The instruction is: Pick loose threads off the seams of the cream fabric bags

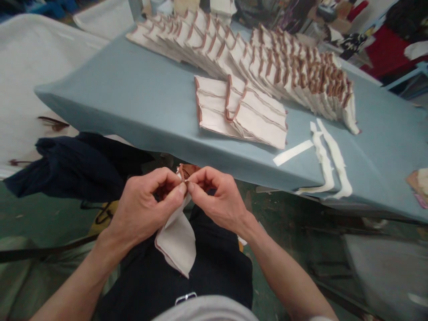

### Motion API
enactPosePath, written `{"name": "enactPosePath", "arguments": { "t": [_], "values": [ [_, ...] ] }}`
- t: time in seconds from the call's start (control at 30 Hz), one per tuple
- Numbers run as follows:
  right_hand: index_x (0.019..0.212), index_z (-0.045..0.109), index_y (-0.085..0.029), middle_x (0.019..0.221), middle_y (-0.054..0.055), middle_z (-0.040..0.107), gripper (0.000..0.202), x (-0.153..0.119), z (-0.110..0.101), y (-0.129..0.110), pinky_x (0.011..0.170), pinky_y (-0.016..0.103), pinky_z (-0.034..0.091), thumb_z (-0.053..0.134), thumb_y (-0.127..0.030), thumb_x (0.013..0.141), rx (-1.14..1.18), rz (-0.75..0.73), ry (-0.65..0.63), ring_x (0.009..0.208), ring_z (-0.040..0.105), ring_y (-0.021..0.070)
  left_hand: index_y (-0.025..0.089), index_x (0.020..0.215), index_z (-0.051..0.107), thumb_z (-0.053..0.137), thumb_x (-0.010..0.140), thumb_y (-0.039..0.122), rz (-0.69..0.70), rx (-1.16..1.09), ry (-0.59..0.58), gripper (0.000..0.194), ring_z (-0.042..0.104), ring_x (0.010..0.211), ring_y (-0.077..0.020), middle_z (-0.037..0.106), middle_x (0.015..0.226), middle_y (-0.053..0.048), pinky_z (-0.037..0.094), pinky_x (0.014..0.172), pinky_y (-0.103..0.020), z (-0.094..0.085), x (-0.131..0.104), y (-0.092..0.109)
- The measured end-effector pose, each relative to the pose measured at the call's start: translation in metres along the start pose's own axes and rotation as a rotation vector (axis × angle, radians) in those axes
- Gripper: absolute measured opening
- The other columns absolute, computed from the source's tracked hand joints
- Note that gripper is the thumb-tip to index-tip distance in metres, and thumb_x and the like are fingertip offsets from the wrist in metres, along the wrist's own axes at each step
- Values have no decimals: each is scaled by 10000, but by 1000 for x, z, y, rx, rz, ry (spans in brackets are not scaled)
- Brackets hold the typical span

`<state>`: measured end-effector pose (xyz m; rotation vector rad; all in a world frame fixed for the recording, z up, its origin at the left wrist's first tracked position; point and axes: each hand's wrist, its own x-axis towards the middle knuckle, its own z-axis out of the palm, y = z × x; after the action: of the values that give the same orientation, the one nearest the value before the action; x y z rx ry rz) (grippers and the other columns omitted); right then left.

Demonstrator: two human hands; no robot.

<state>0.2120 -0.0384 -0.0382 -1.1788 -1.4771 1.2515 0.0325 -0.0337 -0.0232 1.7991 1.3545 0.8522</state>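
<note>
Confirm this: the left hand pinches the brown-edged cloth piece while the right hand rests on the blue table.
No: the head view shows the right hand at the cloth piece too, not resting on the table. The rest stands.

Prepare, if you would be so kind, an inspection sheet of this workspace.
Surface: blue-grey table, bearing overlapping rows of cream pieces with brown edging.
Job's things: cream cloth piece held above the lap; similar loose pieces overlap near the table's front edge.
Clutter: pale strips right of the loose pieces.
Hands: left hand and right hand pinch the held piece, fingertips close together.
Cables: nothing seen that is clearly one.
Surroundings: dark cloth at left; red material at far right.
</note>
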Motion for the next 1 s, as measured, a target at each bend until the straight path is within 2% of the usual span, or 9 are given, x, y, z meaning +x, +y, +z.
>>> {"name": "enactPosePath", "arguments": {
  "t": [0.1,0.33,0.43,0.57,0.63,0.73,0.8,0.9,1.0],
  "values": [
    [808,662,-192,662,-34,636,122,-1,1,-1,564,227,437,653,-281,891,-123,-72,14,576,548,97,200,661,652,568,885,312,45,63,-9,264,558,521,-122,627,580,35,393,509,-237,-4,0,0],
    [804,655,-192,686,-21,661,124,-3,2,0,572,226,445,628,-256,906,-207,-163,9,590,560,99,187,664,645,544,905,275,102,168,-34,276,547,516,-112,620,588,33,381,535,-252,-10,-3,2],
    [782,630,-204,688,-28,667,88,-4,6,-2,567,215,457,621,-215,868,-192,-201,54,584,571,93,188,636,622,557,888,261,52,18,-48,270,526,522,-111,594,579,36,383,529,-248,-7,-4,6],
    [789,616,-208,676,-37,675,82,-7,13,-4,539,196,476,623,-174,864,-92,-283,131,548,583,83,222,639,535,553,905,316,-159,-402,-34,283,438,468,-113,517,537,56,362,464,-253,6,-13,3],
    [800,612,-212,668,-38,675,92,-10,12,-2,539,193,485,624,-156,873,-111,-333,151,542,589,83,227,663,536,560,921,329,-194,-461,-23,278,420,461,-115,500,543,62,359,454,-256,10,-18,-1],
    [849,615,-218,677,-31,677,112,-14,7,0,574,207,503,620,-110,876,-231,-513,138,572,614,96,216,840,676,649,887,265,-30,-243,65,73,588,631,-148,655,743,25,482,588,-266,6,-19,-5],
    [896,615,-223,679,-29,675,153,-16,3,0,606,219,516,619,-71,878,-319,-660,123,597,630,106,228,1054,700,675,873,211,168,-84,70,183,697,897,-197,737,1017,-21,561,812,-296,-3,-16,-7],
    [949,598,-227,699,-23,690,219,-17,0,-4,629,226,529,618,-22,877,-391,-778,97,615,647,113,254,1161,654,654,891,151,424,35,-72,289,686,1173,-236,718,1251,-53,530,1039,-326,-17,-9,-9],
    [960,583,-231,721,-8,713,235,-17,0,-9,632,238,537,611,-12,882,-414,-809,75,629,668,126,262,1083,620,631,891,121,558,91,-166,239,688,1142,-226,734,1171,-33,525,1032,-326,-27,-2,-8]
  ]
}}
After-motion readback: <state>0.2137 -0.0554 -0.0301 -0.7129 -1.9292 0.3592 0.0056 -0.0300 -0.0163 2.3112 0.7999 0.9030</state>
